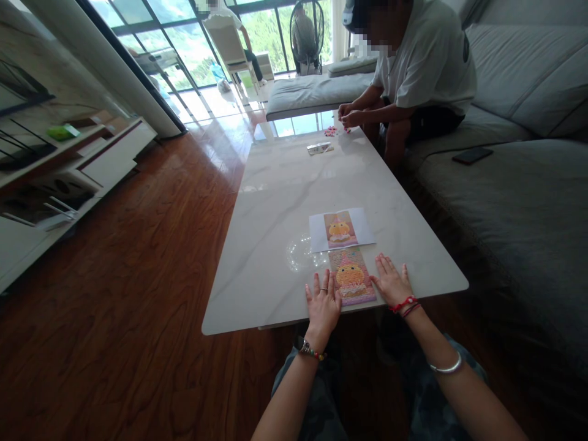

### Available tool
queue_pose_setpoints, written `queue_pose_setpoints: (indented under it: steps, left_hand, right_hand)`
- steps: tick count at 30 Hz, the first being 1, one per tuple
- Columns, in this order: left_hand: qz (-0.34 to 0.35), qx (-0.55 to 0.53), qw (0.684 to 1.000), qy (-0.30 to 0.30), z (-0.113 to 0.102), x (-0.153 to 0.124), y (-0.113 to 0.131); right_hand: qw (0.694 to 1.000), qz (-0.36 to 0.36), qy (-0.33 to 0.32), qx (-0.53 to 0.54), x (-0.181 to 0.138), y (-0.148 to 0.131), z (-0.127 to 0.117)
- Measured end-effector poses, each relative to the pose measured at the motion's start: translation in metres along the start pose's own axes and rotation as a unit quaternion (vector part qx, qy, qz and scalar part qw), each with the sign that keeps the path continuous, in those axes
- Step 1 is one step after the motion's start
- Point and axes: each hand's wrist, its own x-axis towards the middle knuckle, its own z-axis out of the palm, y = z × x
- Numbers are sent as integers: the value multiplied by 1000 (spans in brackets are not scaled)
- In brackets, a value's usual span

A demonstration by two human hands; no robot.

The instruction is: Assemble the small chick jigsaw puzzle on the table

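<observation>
A jigsaw-like picture panel (351, 277) lies flat at the near edge of the white marbled table (271, 202). It shows a yellow round figure on a pink ground with a fine, textured surface. My left hand (323, 304) rests flat beside its left edge, fingers spread, a ring on one finger. On the other side my right hand (392, 282) lies open, its thumb close to the panel's right edge. Just beyond the panel is a creased white paper sheet (365, 226) printed with the same yellow figure. Neither hand holds anything.
Across the table a seated person (427, 67) handles small pink pieces (331, 131); a small packet (320, 148) lies nearby. A phone (472, 155) is on the grey sofa (496, 202). A low cabinet (110, 150) stands at left, and another person (225, 24) sits by the windows.
</observation>
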Motion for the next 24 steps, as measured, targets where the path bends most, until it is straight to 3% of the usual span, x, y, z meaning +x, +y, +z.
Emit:
queue_pose_setpoints:
  steps: [8, 17, 21, 24]
  left_hand:
    - [1, 9, 1000, 6, 2, 1, -1]
    - [2, -5, 1000, 13, 2, -1, -1]
    - [3, -11, 1000, 18, 2, -1, -1]
    - [4, -10, 1000, 16, 2, -1, -2]
  right_hand:
    - [1000, 11, 4, 0, -8, 1, 4]
    - [988, 142, 65, 15, -20, 40, 7]
    - [991, 27, 122, 54, -15, 18, 7]
    - [986, -84, 116, 81, -12, -2, 8]
